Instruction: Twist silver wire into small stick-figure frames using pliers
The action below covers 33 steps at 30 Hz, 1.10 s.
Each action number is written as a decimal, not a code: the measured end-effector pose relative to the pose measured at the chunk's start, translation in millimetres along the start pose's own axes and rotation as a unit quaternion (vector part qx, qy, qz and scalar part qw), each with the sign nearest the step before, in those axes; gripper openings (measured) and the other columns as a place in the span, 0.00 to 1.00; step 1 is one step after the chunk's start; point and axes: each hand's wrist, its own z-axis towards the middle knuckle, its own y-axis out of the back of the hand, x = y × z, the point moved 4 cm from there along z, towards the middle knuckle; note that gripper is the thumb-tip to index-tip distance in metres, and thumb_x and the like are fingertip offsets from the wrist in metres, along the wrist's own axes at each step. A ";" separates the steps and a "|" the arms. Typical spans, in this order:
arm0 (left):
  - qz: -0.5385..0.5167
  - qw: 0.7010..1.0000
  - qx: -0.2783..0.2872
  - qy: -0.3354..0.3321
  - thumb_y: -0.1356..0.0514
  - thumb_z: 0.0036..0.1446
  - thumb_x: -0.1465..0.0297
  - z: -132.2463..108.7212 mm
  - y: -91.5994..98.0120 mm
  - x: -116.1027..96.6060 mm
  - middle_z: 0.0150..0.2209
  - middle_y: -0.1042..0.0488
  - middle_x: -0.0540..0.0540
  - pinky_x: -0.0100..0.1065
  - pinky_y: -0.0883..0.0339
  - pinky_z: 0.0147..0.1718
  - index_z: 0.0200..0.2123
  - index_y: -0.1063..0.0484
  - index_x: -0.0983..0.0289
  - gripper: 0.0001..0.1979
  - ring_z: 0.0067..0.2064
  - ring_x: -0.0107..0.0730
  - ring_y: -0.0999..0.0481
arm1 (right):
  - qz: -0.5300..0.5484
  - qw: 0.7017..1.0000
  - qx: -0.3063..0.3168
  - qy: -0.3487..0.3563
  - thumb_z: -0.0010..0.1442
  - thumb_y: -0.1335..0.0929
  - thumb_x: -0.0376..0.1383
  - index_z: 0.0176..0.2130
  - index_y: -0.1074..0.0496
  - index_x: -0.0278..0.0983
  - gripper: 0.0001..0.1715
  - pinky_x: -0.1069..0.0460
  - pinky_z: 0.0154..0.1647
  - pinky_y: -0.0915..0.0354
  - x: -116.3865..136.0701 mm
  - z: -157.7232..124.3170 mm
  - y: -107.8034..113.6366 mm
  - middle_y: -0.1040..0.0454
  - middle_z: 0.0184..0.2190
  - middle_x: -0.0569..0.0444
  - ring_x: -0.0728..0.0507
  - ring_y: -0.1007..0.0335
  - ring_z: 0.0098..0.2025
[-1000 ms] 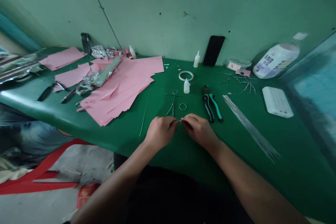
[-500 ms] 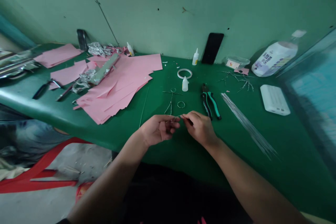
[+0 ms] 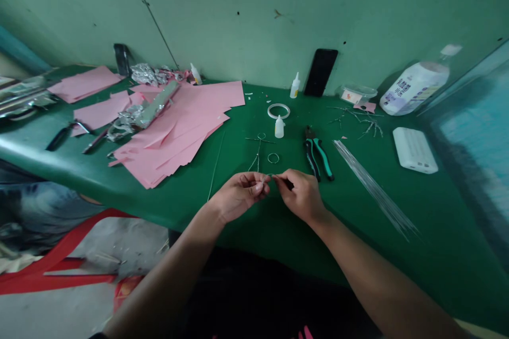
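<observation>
My right hand [image 3: 300,196] pinches a thin silver wire [image 3: 272,175] between thumb and fingers. My left hand [image 3: 238,196] is curled close by, its fingertips at the wire's end, and I cannot tell whether it grips the wire. Just beyond the hands, on the green tabletop [image 3: 234,222], lie a small wire figure [image 3: 258,151] and a small wire ring [image 3: 273,158]. A long loose wire [image 3: 216,167] lies left of them. Green-handled pliers [image 3: 317,158] lie to the right, beyond my right hand.
Pink paper sheets [image 3: 170,137] and crumpled foil [image 3: 145,74] cover the left. A glue bottle [image 3: 279,127] and a tape ring [image 3: 278,111] stand ahead. Straight wires [image 3: 376,188], a white power bank [image 3: 415,150] and a phone [image 3: 320,72] lie right. A wall backs the table.
My left hand has turned from a pinch to palm-up and then curled, its fingers ending at the wire's end. My right hand stays on the wire. The view has drifted slightly.
</observation>
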 end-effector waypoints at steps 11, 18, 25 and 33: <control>0.001 0.997 -0.011 -0.076 0.28 0.44 0.74 2.7 -3.2 7.4 0.28 0.27 0.53 0.28 0.37 0.34 0.32 0.25 0.69 0.12 0.33 0.27 0.28 | 0.011 0.998 -0.045 -0.034 0.61 0.33 0.38 0.24 0.31 0.36 0.15 0.54 0.22 0.45 0.2 -1.2 -1.2 0.31 0.17 0.56 0.50 0.38 0.19; 0.101 0.982 -0.057 -0.147 0.31 0.51 0.68 1.0 2.1 5.8 0.30 0.24 0.55 0.30 0.37 0.35 0.31 0.27 0.67 0.09 0.33 0.27 0.28 | 0.014 0.998 -0.036 -0.053 0.60 0.33 0.35 0.23 0.33 0.36 0.15 0.54 0.22 0.46 0.5 -1.3 -2.8 0.32 0.17 0.56 0.50 0.39 0.19; 0.224 0.937 -0.083 -0.256 0.38 0.59 0.66 -3.0 -1.2 6.7 0.31 0.27 0.52 0.33 0.35 0.39 0.32 0.33 0.65 0.09 0.35 0.28 0.29 | 0.025 0.995 -0.028 -0.088 0.60 0.33 0.35 0.23 0.33 0.36 0.15 0.54 0.20 0.47 1.5 -2.5 -4.0 0.32 0.16 0.56 0.50 0.38 0.18; 0.252 0.940 -0.080 -0.215 0.41 0.61 0.65 -4.7 -3.5 2.0 0.31 0.27 0.52 0.31 0.34 0.33 0.33 0.35 0.64 0.09 0.31 0.27 0.27 | 0.062 0.994 -0.067 -0.068 0.60 0.31 0.38 0.26 0.30 0.36 0.12 0.53 0.24 0.40 -1.6 -2.0 0.6 0.28 0.20 0.54 0.48 0.33 0.23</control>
